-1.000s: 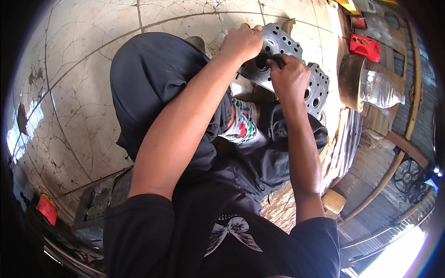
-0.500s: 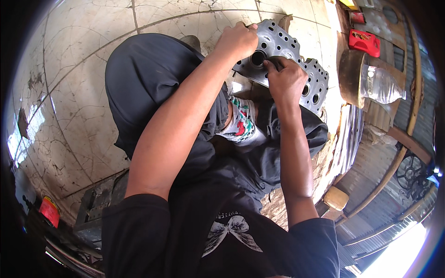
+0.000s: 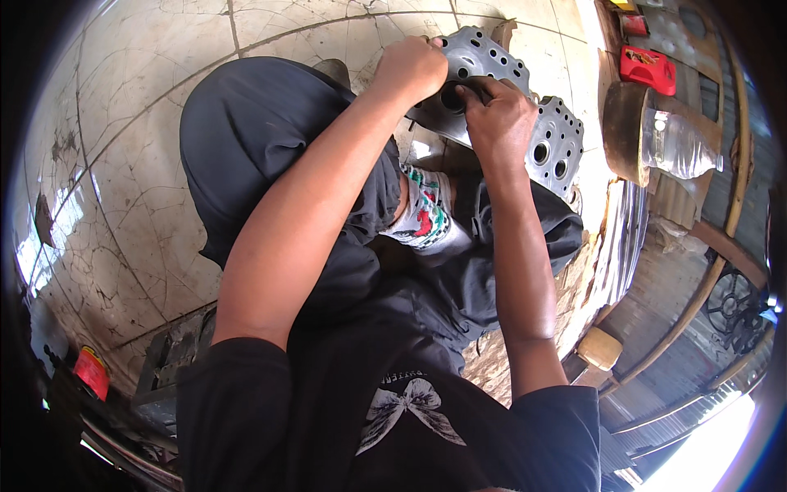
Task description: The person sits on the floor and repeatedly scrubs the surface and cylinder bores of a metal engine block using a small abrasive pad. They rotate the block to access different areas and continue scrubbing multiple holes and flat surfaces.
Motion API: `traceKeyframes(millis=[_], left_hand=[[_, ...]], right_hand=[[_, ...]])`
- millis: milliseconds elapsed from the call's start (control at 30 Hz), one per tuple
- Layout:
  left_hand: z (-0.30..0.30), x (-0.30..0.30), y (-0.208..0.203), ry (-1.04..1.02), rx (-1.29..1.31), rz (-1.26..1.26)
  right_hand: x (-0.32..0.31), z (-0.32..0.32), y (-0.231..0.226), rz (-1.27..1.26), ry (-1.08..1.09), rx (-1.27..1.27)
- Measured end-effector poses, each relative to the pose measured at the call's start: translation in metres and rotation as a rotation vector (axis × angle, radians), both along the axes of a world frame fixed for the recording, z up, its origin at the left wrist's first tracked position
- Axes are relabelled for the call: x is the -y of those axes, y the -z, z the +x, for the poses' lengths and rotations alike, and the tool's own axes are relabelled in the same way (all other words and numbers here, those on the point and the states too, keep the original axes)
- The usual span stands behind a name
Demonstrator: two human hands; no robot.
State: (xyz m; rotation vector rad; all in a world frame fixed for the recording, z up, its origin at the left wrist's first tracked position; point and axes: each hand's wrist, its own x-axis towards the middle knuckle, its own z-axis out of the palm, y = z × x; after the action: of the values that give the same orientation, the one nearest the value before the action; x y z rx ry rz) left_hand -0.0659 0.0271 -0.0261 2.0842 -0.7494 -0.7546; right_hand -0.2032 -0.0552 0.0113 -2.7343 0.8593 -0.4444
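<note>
A grey metal cylinder head (image 3: 557, 135) with round ports and many small bolt holes lies tilted on the floor just beyond my legs. At its left end, my left hand (image 3: 412, 70) has its fingers curled over the edge and grips it. My right hand (image 3: 502, 119) is closed and pressed down on the middle of the metal face, beside a large round port. Under its fingers shows a dark piece (image 3: 475, 82), mostly hidden, whose kind I cannot make out.
Cracked pale tiles (image 3: 123, 205) cover the floor at left. At right stand a red container (image 3: 648, 70), a clear plastic bottle (image 3: 680, 143) by a brown round rim, and corrugated metal sheets (image 3: 656, 344). A red can (image 3: 90, 373) sits at lower left.
My right hand has shifted slightly up and left across the metal face. My left hand keeps its grip at the edge, a little farther left in the picture.
</note>
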Motion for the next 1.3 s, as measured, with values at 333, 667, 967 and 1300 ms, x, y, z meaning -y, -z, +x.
traceKeyframes(millis=[333, 667, 967, 1300], left_hand=[[-0.004, -0.002, 0.01, -0.039, -0.02, -0.012], [0.0, 0.003, 0.009, -0.084, -0.113, 0.031], [-0.002, 0.004, 0.01, -0.127, -0.073, 0.02], [-0.002, 0.004, 0.014, -0.142, -0.076, 0.013]], right_hand=[[0.002, -0.006, 0.001, 0.041, -0.013, 0.022], [0.009, -0.003, 0.002, 0.039, -0.09, 0.043], [0.008, -0.004, 0.005, 0.025, -0.1, 0.068], [0.0, -0.001, 0.008, 0.079, -0.006, 0.034]])
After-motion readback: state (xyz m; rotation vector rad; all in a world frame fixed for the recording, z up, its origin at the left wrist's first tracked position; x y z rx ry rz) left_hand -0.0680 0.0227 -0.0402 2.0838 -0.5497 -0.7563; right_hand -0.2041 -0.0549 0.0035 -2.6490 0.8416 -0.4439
